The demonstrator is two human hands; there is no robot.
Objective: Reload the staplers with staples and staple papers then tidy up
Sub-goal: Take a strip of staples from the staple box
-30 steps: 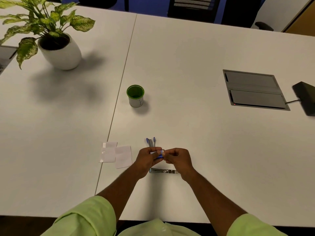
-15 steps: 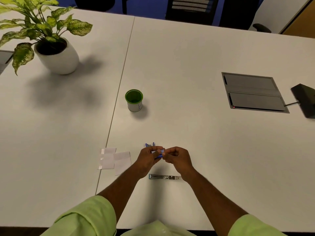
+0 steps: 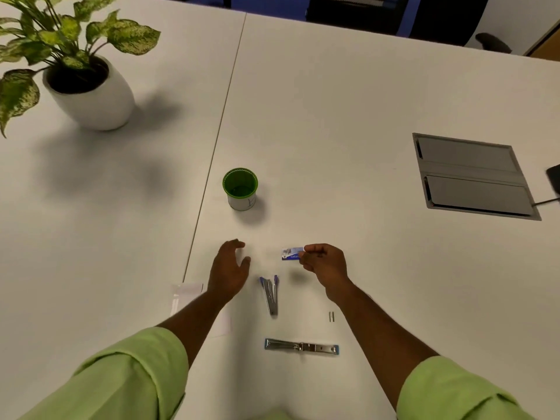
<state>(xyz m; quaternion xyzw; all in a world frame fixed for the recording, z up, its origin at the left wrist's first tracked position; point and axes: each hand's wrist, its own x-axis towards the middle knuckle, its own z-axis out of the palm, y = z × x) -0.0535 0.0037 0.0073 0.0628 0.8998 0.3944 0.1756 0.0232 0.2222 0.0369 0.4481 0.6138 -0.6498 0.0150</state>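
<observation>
Two white tables point(image 3: 333, 116) stand pushed together, with a thin seam running from the far edge down toward the near edge. On the left table, close to its far left corner, sits a big leafy plant point(image 3: 60, 34) in a round white pot point(image 3: 94, 101). Over by the right edge of the right table there is a gray flap panel point(image 3: 472, 177) set flat into the top. Two arms in light green sleeves point(image 3: 121, 374) reach in from the near edge. Just right of the seam, about halfway across, stands a small green cup point(image 3: 240, 189) with a white outside. The left hand point(image 3: 228, 271) floats above the table, nearer than the cup, with its fingers spread loose and nothing in it. The right hand point(image 3: 325, 262) is a little way to the right of it, and its thumb and fingers pinch one end of a small blue and white staple box point(image 3: 292, 253), held up off the table. Some white papers point(image 3: 186, 294) lie by the seam, partly hidden under the left arm. Between the two hands, a bit closer to the near edge, lies a blue stapler point(image 3: 270, 294), opened in a narrow V shape. Another stapler point(image 3: 301, 347) lies nearer the near edge, opened out flat in a long line with its shiny metal showing. One tiny strip of staples point(image 3: 331, 316) rests on the table just beside the right arm.
</observation>
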